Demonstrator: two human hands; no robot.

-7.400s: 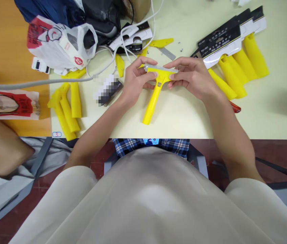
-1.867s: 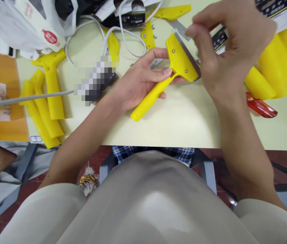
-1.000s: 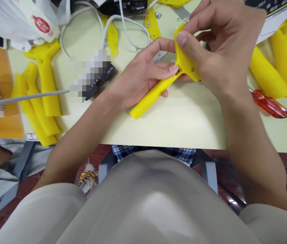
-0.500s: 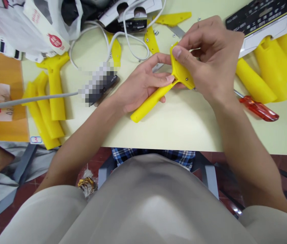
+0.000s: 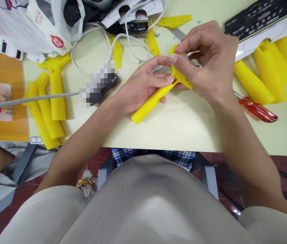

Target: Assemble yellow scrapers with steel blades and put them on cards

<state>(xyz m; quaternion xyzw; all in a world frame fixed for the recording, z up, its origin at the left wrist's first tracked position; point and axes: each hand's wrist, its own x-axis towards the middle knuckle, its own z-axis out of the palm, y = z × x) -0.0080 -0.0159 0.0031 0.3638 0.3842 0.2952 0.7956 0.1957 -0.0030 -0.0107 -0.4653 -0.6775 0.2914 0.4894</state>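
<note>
A yellow scraper (image 5: 150,103) with a forked head is held tilted over the table, its handle pointing down and to the left. My left hand (image 5: 143,81) is closed around the neck, with the thumb on top where handle and head meet. My right hand (image 5: 207,61) pinches the upper end of the head between thumb and fingers. It covers much of the head's far side. A small screw shows near the head's lower corner. A grey metal strip is partly visible behind the right fingers; I cannot tell whether it belongs to the held scraper.
A red-handled screwdriver (image 5: 259,109) lies at right beside several yellow handles (image 5: 270,67) and a black-and-white package card (image 5: 263,25). More yellow handles (image 5: 58,91) lie left. Yellow head plates (image 5: 175,21), loose screws (image 5: 157,34), a grey cable (image 5: 31,101) and plastic bags (image 5: 13,27) surround the workspace.
My right hand has shifted slightly left along the head and covers more of it. The grey strip behind its fingers now shows. My left hand keeps its grip nearly unchanged.
</note>
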